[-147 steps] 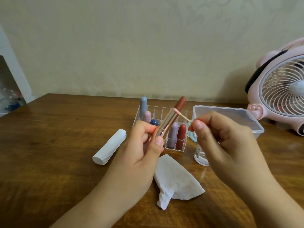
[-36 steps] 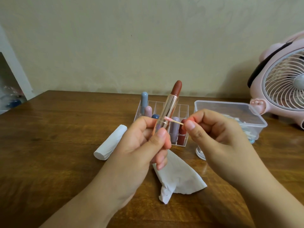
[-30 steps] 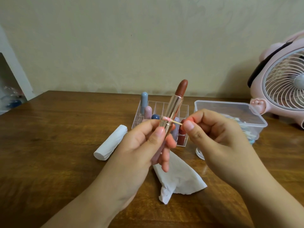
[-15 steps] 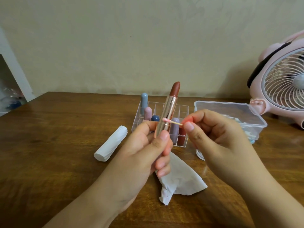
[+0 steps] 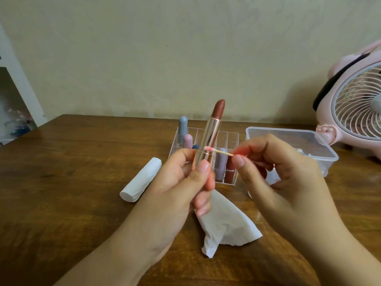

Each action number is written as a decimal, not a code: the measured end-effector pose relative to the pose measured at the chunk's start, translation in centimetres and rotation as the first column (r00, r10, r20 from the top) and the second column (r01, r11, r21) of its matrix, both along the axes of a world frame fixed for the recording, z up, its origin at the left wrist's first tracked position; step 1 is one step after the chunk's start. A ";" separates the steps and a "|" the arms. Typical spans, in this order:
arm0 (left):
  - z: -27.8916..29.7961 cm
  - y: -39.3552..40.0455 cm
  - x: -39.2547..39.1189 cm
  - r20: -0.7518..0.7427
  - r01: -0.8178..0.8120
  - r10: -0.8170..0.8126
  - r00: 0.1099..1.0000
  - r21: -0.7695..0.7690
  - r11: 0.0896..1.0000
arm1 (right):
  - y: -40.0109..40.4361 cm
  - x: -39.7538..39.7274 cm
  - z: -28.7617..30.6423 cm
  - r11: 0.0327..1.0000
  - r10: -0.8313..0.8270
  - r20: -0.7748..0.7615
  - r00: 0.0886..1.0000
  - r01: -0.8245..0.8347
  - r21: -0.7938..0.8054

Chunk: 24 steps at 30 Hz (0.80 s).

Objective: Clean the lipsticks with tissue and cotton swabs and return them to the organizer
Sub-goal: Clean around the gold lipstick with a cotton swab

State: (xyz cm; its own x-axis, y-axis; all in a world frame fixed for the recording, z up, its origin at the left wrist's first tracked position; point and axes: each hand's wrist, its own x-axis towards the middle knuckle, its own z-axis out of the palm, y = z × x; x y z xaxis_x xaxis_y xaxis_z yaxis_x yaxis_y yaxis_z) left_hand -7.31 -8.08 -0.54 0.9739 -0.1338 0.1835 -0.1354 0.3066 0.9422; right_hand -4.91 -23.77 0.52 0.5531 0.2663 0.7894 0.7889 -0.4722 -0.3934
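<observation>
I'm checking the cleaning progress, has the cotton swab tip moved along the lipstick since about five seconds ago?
Yes. The cotton swab tip moved down the lipstick, from just under the brown bullet to the tube's lower band.

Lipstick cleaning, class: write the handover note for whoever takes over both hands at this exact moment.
Left hand grips the open lipstick upright.
Right hand pinches a cotton swab, its pink-stained tip on the gold tube.
Five capped lipsticks stand in the organizer; tissue lies on the table.
Done: swabbing under way.
Left: finish, cap it (cap not seen), return it.
</observation>
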 end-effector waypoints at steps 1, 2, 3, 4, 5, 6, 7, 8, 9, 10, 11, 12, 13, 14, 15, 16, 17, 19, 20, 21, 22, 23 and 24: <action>0.0 0.0 0.0 0.001 -0.004 0.004 1.000 0.006 1.000 | 0.0 0.0 0.0 1.000 -0.013 0.017 1.000 0.013 -0.003; 0.0 0.0 0.0 0.004 -0.008 0.008 1.000 0.010 1.000 | -0.1 0.0 0.0 1.000 -0.023 0.032 0.999 0.023 -0.007; 0.0 0.0 0.0 0.006 -0.013 0.013 1.000 0.014 1.000 | -0.1 -0.1 0.0 0.999 -0.032 0.043 0.999 0.032 -0.010; 0.0 0.0 0.0 0.005 -0.016 0.015 1.000 0.016 1.000 | -0.1 -0.1 0.0 0.999 -0.037 0.050 0.998 0.037 -0.013; 0.0 0.0 0.0 0.004 -0.015 0.015 1.000 0.017 1.000 | -0.1 0.0 0.0 0.999 -0.039 0.053 0.998 0.040 -0.016; 0.0 0.0 0.0 0.006 -0.013 0.013 1.000 0.018 1.000 | -0.1 0.0 0.0 0.999 -0.039 0.053 0.998 0.040 -0.019; 0.0 0.0 0.0 0.009 -0.011 0.011 1.000 0.021 1.000 | -0.1 0.0 0.0 0.999 -0.036 0.049 0.998 0.037 -0.020; 0.0 0.0 0.0 0.013 -0.009 0.008 1.000 0.022 1.000 | -0.1 0.1 -0.1 0.999 -0.029 0.038 0.999 0.030 -0.017; -0.1 0.0 0.1 0.015 -0.004 0.004 1.000 0.023 1.000 | 0.0 0.1 -0.2 1.000 -0.019 0.021 1.000 0.020 -0.013; -0.2 0.0 0.1 0.016 0.002 -0.003 1.000 0.022 1.000 | 0.0 0.1 -0.3 1.000 -0.009 -0.002 1.000 0.009 -0.009; -0.2 0.0 0.1 0.019 0.013 -0.013 1.000 0.020 1.000 | 0.1 0.1 -0.3 1.000 0.003 -0.033 0.999 -0.003 0.000; -0.3 0.0 0.2 0.026 0.027 -0.027 0.999 0.015 1.000 | 0.2 0.1 -0.4 1.000 0.019 -0.075 0.997 -0.017 0.020; -0.4 0.0 0.2 0.030 0.043 -0.044 0.999 0.006 0.999 | 0.2 0.2 -0.4 0.998 0.042 -0.127 0.991 -0.036 0.052; -0.4 0.0 0.2 0.031 0.057 -0.057 0.998 -0.008 0.998 | 0.2 0.2 -0.4 0.994 0.074 -0.186 0.980 -0.058 0.092; -0.4 0.0 0.2 0.031 0.070 -0.069 0.997 -0.027 0.997 | 0.1 0.3 -0.4 0.988 0.114 -0.250 0.962 -0.083 0.133; -0.4 0.0 0.1 0.031 0.081 -0.080 0.996 -0.046 0.996 | 0.0 0.5 -0.4 0.979 0.156 -0.308 0.938 -0.107 0.172; -0.3 0.0 0.1 0.029 0.091 -0.089 0.996 -0.064 0.994 | -0.1 0.5 -0.3 0.971 0.191 -0.350 0.917 -0.123 0.207; -0.2 0.1 0.0 0.019 0.103 -0.102 0.995 -0.085 0.991 | -0.4 0.7 -0.1 0.956 0.232 -0.392 0.890 -0.134 0.261; -0.2 0.2 0.0 0.014 0.107 -0.106 0.994 -0.083 0.991 | -0.5 0.7 -0.1 0.951 0.242 -0.403 0.883 -0.134 0.277; -0.2 0.2 0.1 0.014 0.108 -0.107 0.994 -0.076 0.991 | -0.4 0.8 -0.1 0.948 0.250 -0.409 0.878 -0.136 0.287; -0.2 0.3 0.1 0.021 0.108 -0.107 0.994 -0.064 0.992 | -0.4 0.8 -0.2 0.945 0.260 -0.408 0.875 -0.144 0.294; -0.3 0.3 0.1 0.033 0.109 -0.107 0.994 -0.048 0.993 | -0.3 0.8 -0.2 0.941 0.273 -0.406 0.872 -0.154 0.301; -0.4 0.2 0.2 0.047 0.109 -0.107 0.993 -0.030 0.994 | -0.2 0.8 -0.3 0.938 0.284 -0.402 0.871 -0.164 0.306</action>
